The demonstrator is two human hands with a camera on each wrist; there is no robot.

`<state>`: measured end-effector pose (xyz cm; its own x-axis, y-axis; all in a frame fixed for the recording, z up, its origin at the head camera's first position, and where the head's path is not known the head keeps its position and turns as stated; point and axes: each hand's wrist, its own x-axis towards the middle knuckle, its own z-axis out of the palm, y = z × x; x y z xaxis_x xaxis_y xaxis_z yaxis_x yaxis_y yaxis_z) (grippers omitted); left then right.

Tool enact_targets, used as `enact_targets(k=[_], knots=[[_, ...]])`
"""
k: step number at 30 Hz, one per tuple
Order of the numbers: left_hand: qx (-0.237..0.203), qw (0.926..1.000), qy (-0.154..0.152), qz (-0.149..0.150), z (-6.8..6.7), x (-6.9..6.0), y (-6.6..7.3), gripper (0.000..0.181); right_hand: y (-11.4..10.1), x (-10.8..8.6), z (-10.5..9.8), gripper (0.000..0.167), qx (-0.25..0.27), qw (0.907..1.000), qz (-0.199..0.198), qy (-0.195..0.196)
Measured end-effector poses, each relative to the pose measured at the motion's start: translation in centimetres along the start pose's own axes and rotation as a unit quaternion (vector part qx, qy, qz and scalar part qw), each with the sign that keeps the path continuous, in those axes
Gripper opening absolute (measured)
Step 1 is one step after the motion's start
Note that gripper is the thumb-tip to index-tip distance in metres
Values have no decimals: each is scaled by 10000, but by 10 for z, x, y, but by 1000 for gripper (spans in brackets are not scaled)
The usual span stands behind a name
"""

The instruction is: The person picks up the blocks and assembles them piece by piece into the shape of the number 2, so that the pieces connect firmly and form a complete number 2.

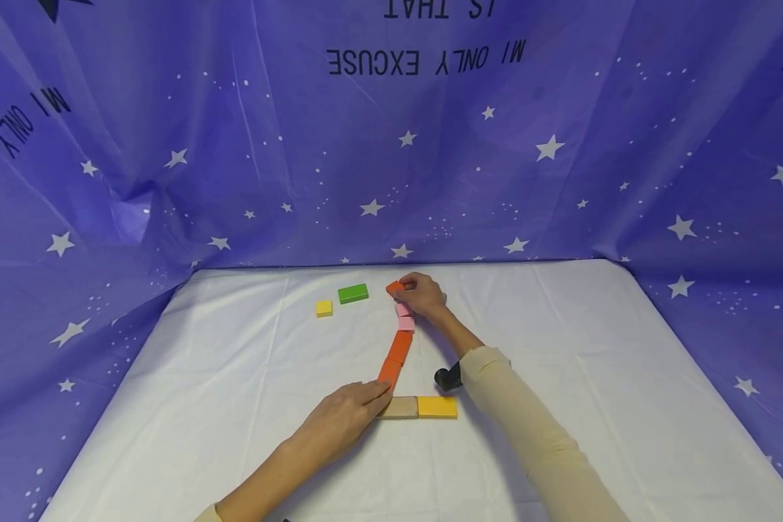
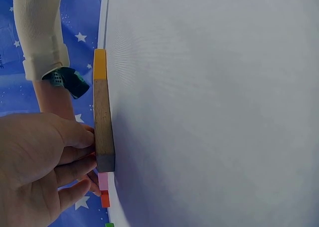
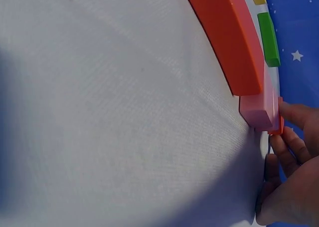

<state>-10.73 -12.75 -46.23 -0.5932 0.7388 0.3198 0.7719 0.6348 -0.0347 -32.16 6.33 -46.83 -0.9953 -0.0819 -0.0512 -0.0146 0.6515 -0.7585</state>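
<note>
Here's your white tabletop (image 1: 659,435), a bent line of blocks (image 1: 401,346) across it!
Your left hand (image 1: 347,415), fingers fairly straight, touches the line beside the wooden block (image 1: 401,408), likely steadying it; well beyond that block, your right hand (image 1: 425,296) fingertip-pinches a small, bright, square-edged orange-red block (image 1: 394,288), likely for control.

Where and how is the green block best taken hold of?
Probably across its two long sides near the middle, from above: the green block is longer than wide, and nothing touches it. Coming from its right looks less easy, as the right hand pinches an orange block there.
</note>
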Motion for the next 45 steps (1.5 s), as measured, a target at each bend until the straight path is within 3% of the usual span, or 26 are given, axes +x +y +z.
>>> enact_targets(k=[21,33,45], knots=[[14,10000,-6,26,0,1,0,37,-4,-2,0,38,-486,9988,-10,-1],[42,9999,-124,-27,-1,1,1,38,7,-2,-10,37,73,9982,-586,-78],[61,9998,-168,-42,-2,0,1,38,14,-1,-20,35,87,9961,-698,-525]])
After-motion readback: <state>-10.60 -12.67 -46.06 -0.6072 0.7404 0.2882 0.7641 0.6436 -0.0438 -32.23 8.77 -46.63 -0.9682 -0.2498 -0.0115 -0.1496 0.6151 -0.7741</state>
